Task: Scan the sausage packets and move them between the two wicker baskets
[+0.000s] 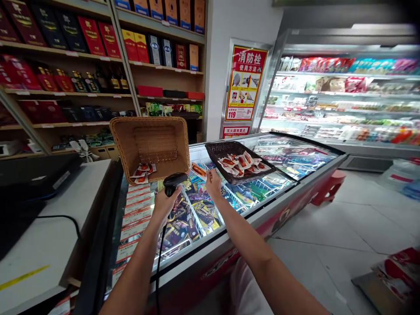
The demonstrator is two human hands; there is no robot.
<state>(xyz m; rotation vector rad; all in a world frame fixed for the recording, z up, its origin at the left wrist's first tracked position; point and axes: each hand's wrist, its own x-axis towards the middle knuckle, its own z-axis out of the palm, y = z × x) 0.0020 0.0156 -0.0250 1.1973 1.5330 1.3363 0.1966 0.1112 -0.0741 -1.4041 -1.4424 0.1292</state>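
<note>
Gap between tan basket and black basket; packet in the way

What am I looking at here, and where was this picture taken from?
There is no robot here: a person works with two bare hands, wearing a camera on their head, so the view looks forward and down. The left hand holds a black, corded handheld scanner. The right hand pinches a small packet of what looks like sausage. On the chest freezer are two woven baskets: a tan basket with a few similar packets, and a dark basket with more. Colourful packages lie inside the freezer.
</note>
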